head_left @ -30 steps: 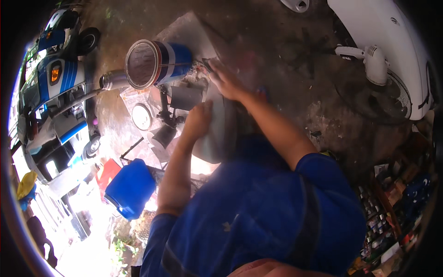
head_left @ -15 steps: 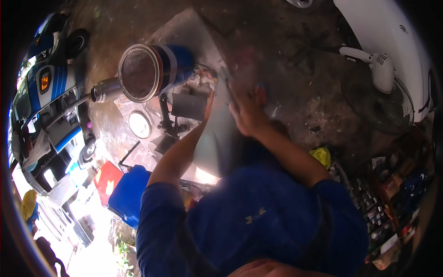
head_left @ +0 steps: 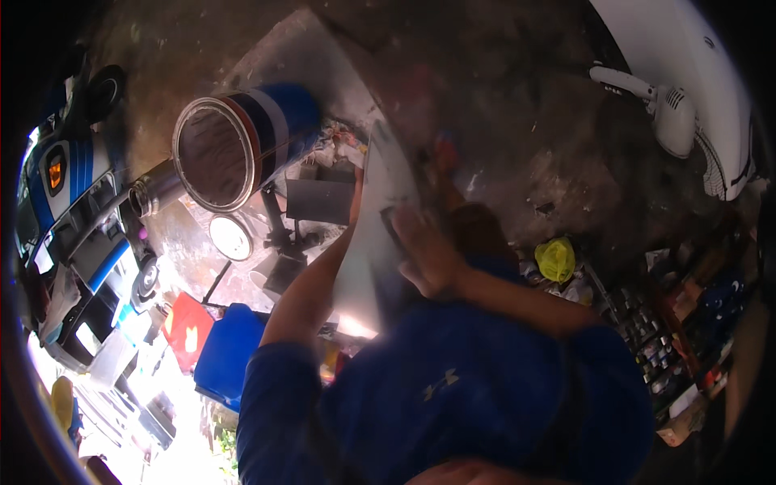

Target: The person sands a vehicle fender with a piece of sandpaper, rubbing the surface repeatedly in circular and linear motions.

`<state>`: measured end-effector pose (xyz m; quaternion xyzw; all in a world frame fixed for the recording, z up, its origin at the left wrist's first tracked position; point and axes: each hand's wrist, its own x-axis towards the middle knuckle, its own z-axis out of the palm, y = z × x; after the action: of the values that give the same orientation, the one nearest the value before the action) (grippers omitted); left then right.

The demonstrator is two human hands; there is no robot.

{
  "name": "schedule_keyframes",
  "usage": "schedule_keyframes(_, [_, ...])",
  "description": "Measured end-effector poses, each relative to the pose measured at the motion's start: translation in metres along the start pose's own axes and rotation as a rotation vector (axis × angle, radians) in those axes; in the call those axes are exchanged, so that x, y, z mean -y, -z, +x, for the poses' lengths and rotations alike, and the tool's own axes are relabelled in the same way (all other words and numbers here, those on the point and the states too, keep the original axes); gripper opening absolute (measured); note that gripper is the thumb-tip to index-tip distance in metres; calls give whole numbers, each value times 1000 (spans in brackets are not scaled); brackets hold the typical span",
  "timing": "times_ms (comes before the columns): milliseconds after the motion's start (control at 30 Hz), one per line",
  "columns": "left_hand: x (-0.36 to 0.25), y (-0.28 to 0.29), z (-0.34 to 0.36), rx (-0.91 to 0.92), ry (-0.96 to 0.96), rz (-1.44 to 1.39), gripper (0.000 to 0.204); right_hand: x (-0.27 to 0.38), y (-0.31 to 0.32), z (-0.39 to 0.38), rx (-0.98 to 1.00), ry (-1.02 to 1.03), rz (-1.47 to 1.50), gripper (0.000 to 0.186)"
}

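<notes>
A long grey panel (head_left: 380,170), smooth and curved, stands tilted in front of my body, its lower end close to my shirt. My left hand (head_left: 357,187) grips its left edge; most of the fingers are hidden behind the panel. My right hand (head_left: 424,250) presses a thin dark flat pad (head_left: 390,223) against the panel's right face. Only the edge of this pad shows under the palm, so its exact kind cannot be told.
A blue metal drum (head_left: 283,121) lies left of the panel, beside a round white lid (head_left: 231,236). A blue plastic container (head_left: 229,356) stands lower left, a motorcycle (head_left: 69,174) beyond. A fan (head_left: 675,121), a yellow bag (head_left: 555,259) and cluttered tools (head_left: 647,331) are at right.
My right hand has slid down the panel toward my body with the dark pad. My left hand stays at the panel's left edge. The view has shifted slightly.
</notes>
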<state>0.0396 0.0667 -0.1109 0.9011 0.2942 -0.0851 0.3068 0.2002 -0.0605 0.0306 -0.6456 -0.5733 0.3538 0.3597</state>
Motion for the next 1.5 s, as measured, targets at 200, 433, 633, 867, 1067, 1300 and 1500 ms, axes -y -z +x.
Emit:
schedule_keyframes(200, [2,-9,3,6,38,-99,57,-37,10,88,-106,-106,138,68])
schedule_keyframes(433, [6,-20,17,5,75,-263,58,-28,6,67,-32,4,-79,65])
schedule_keyframes(633, [13,-26,6,-36,126,-299,59,24,12,4,140,-108,56,62])
schedule_keyframes(867, [16,-29,9,-40,141,-327,60,-11,-6,26,66,-93,105,71])
schedule_keyframes(1067, [14,-27,15,-64,159,-336,61,-54,27,100,36,-245,246,63])
schedule_keyframes(1300, [-18,-32,19,-137,-92,395,65,-28,27,8,-153,-98,92,68])
schedule_keyframes(1500, [-8,-21,28,-166,-82,410,65,-48,29,37,-16,-121,-71,76])
